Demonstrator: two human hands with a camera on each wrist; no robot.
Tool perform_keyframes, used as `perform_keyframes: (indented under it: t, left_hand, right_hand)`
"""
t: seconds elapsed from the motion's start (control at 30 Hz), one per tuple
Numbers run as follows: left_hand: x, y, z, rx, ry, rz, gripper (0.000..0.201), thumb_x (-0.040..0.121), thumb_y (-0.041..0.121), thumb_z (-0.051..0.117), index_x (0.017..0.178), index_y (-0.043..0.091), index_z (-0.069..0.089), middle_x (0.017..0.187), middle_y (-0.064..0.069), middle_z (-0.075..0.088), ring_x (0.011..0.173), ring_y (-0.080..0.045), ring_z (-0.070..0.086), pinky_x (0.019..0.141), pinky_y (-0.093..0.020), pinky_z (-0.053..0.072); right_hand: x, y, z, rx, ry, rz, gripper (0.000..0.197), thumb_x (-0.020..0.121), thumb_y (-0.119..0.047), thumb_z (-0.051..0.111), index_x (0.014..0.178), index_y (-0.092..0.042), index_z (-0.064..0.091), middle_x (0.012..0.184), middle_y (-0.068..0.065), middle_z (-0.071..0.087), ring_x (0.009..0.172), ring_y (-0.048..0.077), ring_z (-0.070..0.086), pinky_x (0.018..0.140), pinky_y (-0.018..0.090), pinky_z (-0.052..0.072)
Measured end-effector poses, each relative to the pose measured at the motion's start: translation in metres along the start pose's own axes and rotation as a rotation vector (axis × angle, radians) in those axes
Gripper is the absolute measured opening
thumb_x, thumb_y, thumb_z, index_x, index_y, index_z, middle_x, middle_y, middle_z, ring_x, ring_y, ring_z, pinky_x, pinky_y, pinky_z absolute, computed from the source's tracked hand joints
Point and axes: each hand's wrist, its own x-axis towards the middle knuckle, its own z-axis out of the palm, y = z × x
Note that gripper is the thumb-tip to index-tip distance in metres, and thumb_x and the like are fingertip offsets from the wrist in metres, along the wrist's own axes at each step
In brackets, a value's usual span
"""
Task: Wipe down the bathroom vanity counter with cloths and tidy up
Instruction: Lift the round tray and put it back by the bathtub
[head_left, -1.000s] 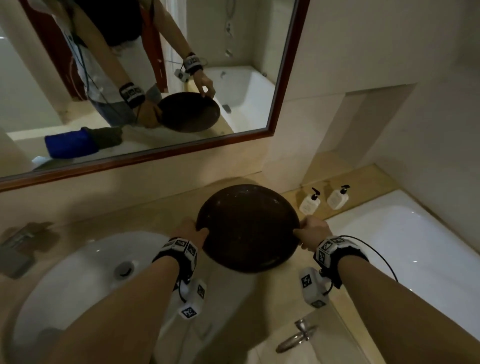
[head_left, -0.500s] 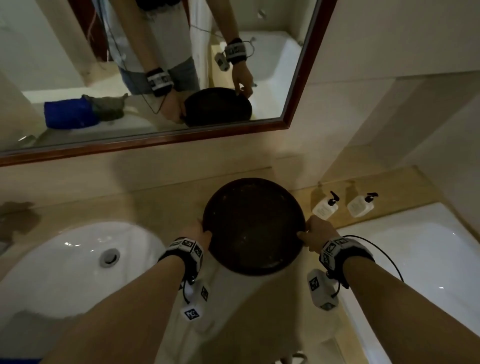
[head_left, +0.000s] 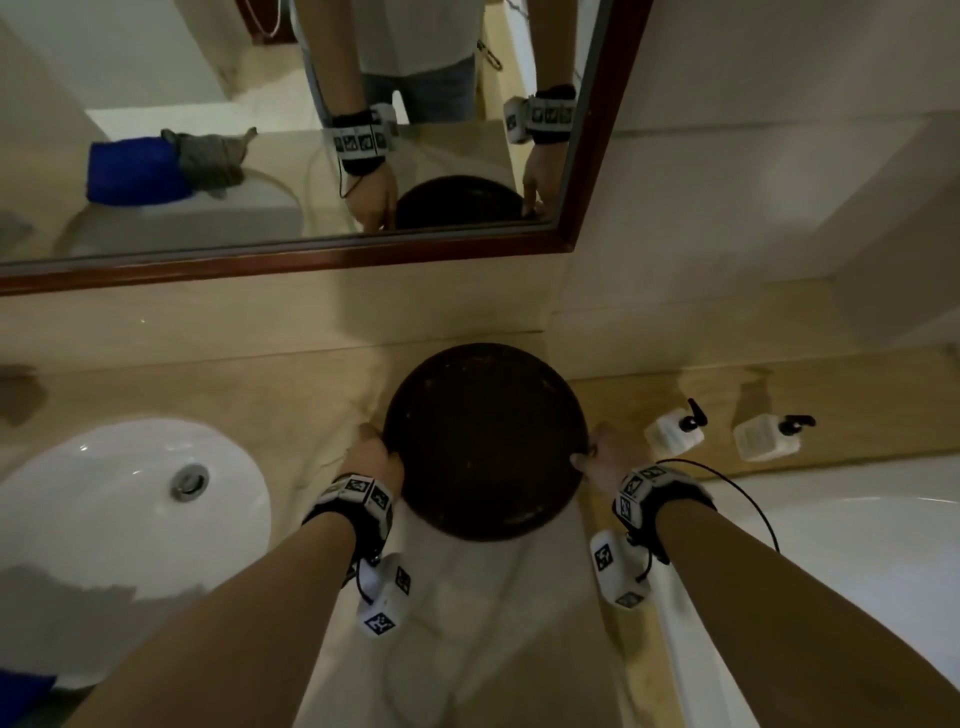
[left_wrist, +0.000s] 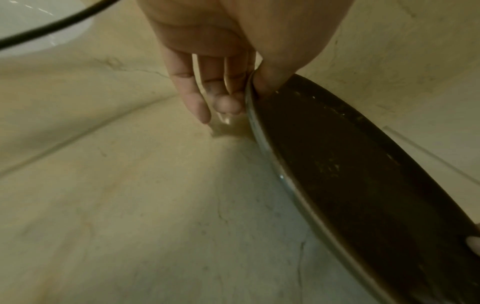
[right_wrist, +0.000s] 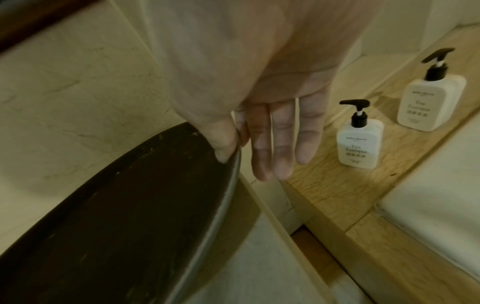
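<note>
Dark round tray (head_left: 485, 441) | left hand (head_left: 376, 460) – right hand (head_left: 602, 457) pinch opposite rims | above counter (head_left: 260, 384)

A bathroom: white sink (head_left: 104, 499), framed mirror (head_left: 311, 254), bathtub (head_left: 857, 571), pump bottles (right_wrist: 359, 142).

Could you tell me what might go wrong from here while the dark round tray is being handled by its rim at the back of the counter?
The left hand and right hand pinch the dark round tray only at its rim, thumbs on top, so it could slip onto the counter. The counter's edge lies just beside the tray, so setting it down further right could leave it overhanging. A wide swing that way might topple the nearer pump bottle.
</note>
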Motion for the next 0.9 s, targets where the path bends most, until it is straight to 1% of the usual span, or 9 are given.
perform_keyframes:
  t: [0.07, 0.13, 0.2, 0.33, 0.43, 0.6, 0.7, 0.8, 0.9]
  left_hand:
    - [0.003, 0.0, 0.0, 0.004, 0.023, -0.016, 0.019, 0.091, 0.014, 0.047, 0.101, 0.012, 0.03, 0.102, -0.023, 0.061, 0.086, -0.038, 0.059, 0.069, -0.037, 0.041]
    - [0.007, 0.0, 0.0, 0.012, 0.025, -0.035, 0.022, 0.092, 0.014, 0.047, 0.107, 0.008, 0.032, 0.105, -0.026, 0.061, 0.089, -0.039, 0.06, 0.071, -0.037, 0.04]
    - [0.01, -0.001, -0.001, 0.021, 0.016, -0.057, 0.028, 0.092, 0.016, 0.047, 0.115, 0.007, 0.033, 0.11, -0.027, 0.06, 0.096, -0.041, 0.06, 0.073, -0.037, 0.041]
    - [0.018, -0.001, -0.002, 0.01, 0.017, -0.065, 0.027, 0.092, 0.021, 0.047, 0.113, 0.011, 0.033, 0.111, -0.025, 0.059, 0.097, -0.042, 0.059, 0.077, -0.04, 0.044]
    - [0.023, 0.0, -0.001, -0.009, 0.021, -0.063, 0.027, 0.092, 0.022, 0.047, 0.113, 0.013, 0.034, 0.106, -0.022, 0.06, 0.091, -0.04, 0.059, 0.078, -0.042, 0.048]
    - [0.03, -0.002, 0.003, -0.005, 0.032, -0.076, 0.028, 0.092, 0.025, 0.047, 0.114, 0.014, 0.034, 0.094, -0.017, 0.06, 0.077, -0.035, 0.058, 0.067, -0.038, 0.046]
    - [0.027, -0.004, 0.004, -0.01, 0.044, -0.075, 0.028, 0.09, 0.027, 0.048, 0.112, 0.016, 0.033, 0.09, -0.013, 0.06, 0.076, -0.035, 0.059, 0.067, -0.038, 0.048]
    - [0.025, -0.004, 0.001, -0.039, 0.055, -0.083, 0.036, 0.088, 0.025, 0.052, 0.115, 0.015, 0.032, 0.098, -0.014, 0.059, 0.084, -0.036, 0.06, 0.071, -0.038, 0.046]
    - [0.02, -0.01, -0.01, -0.098, 0.079, -0.122, 0.038, 0.086, 0.021, 0.055, 0.116, 0.014, 0.032, 0.107, -0.018, 0.058, 0.089, -0.036, 0.059, 0.072, -0.038, 0.044]
  right_hand:
    - [0.001, -0.007, -0.002, -0.014, -0.022, -0.02, 0.021, 0.098, -0.028, 0.049, 0.082, -0.021, 0.037, 0.087, -0.004, 0.046, 0.079, 0.014, 0.048, 0.061, 0.021, 0.033]
    - [0.01, -0.011, -0.002, 0.002, -0.032, -0.03, 0.018, 0.098, -0.028, 0.049, 0.084, -0.019, 0.042, 0.104, 0.006, 0.057, 0.095, 0.023, 0.056, 0.073, 0.025, 0.037]
    - [0.017, -0.015, -0.003, 0.012, -0.056, -0.034, 0.014, 0.098, -0.029, 0.049, 0.1, -0.015, 0.051, 0.117, 0.014, 0.058, 0.107, 0.03, 0.056, 0.077, 0.029, 0.04]
    - [0.023, -0.019, -0.004, -0.001, -0.058, -0.037, 0.033, 0.099, -0.027, 0.048, 0.12, -0.002, 0.051, 0.122, 0.016, 0.057, 0.112, 0.031, 0.055, 0.088, 0.033, 0.044]
    - [0.026, -0.019, -0.004, -0.008, -0.051, -0.02, 0.034, 0.099, -0.027, 0.048, 0.123, -0.003, 0.05, 0.123, 0.014, 0.056, 0.113, 0.03, 0.054, 0.087, 0.031, 0.041]
    - [0.031, -0.019, 0.0, 0.064, -0.044, 0.002, 0.029, 0.097, -0.027, 0.052, 0.122, -0.011, 0.049, 0.125, 0.015, 0.056, 0.109, 0.029, 0.056, 0.094, 0.037, 0.044]
    - [0.033, -0.019, 0.002, 0.068, -0.015, 0.028, 0.031, 0.095, -0.027, 0.054, 0.119, -0.009, 0.051, 0.121, 0.013, 0.058, 0.108, 0.029, 0.057, 0.088, 0.035, 0.045]
    - [0.032, -0.021, 0.002, 0.0, -0.032, 0.051, 0.034, 0.097, -0.033, 0.05, 0.118, -0.007, 0.053, 0.118, 0.013, 0.061, 0.106, 0.03, 0.058, 0.078, 0.03, 0.042]
    - [0.032, -0.026, 0.004, -0.011, 0.028, 0.093, 0.039, 0.098, -0.039, 0.043, 0.116, -0.006, 0.054, 0.115, 0.014, 0.062, 0.101, 0.03, 0.06, 0.079, 0.033, 0.046]
